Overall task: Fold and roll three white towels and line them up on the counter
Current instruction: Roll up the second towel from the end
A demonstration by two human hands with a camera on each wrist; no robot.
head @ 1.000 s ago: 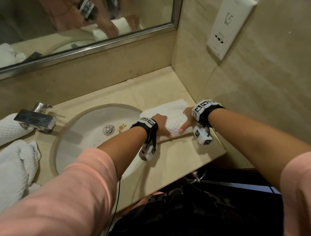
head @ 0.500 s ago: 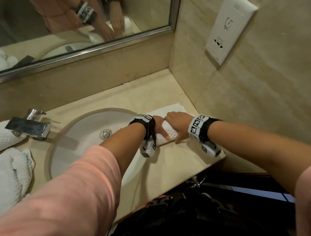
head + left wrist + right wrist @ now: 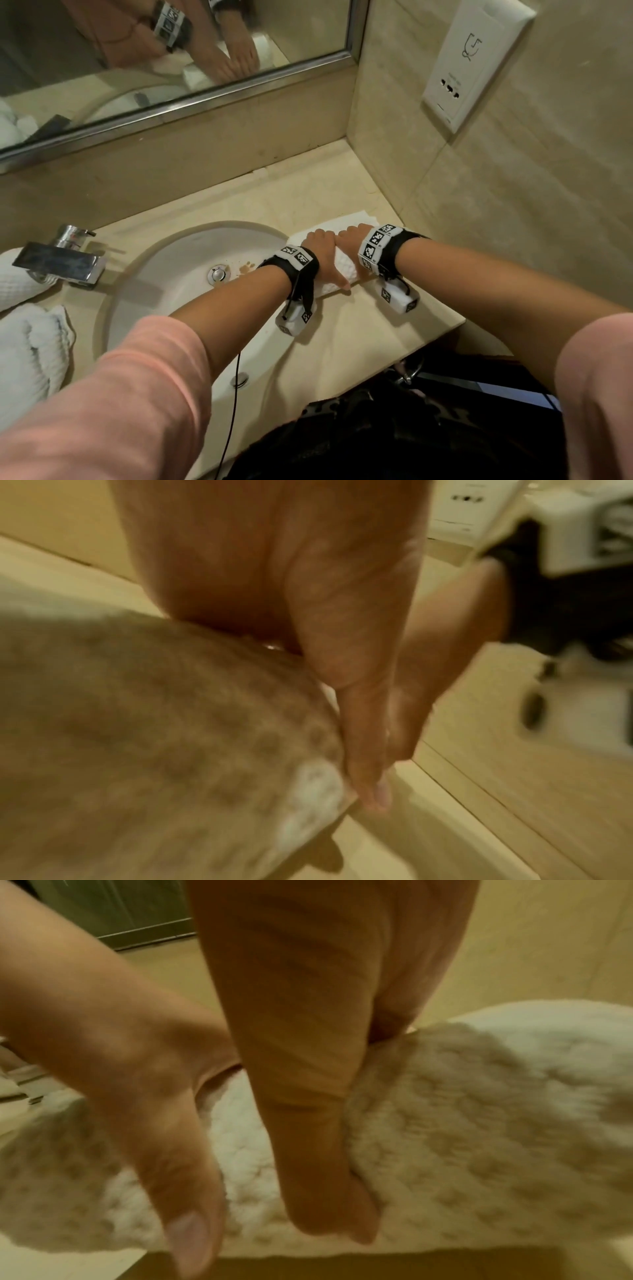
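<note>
Head view: both hands are sitting side by side on a partly rolled white waffle-weave towel (image 3: 346,270) lying on the beige stone counter (image 3: 359,329) between the round white sink basin (image 3: 164,274) and the right wall; the left hand (image 3: 323,255) and right hand (image 3: 352,236) are curling their fingers over the roll's far side, and two more white towels (image 3: 24,322) are lying left of the chrome faucet (image 3: 61,260). Left wrist view, blurred: the left hand (image 3: 308,615) is pressing the towel (image 3: 154,737), thumb extended along its near face, remaining fingers hidden. Right wrist view: the right hand (image 3: 308,1042) is doing likewise on the towel (image 3: 462,1123), thumb pressing in, remaining fingers hidden.
</note>
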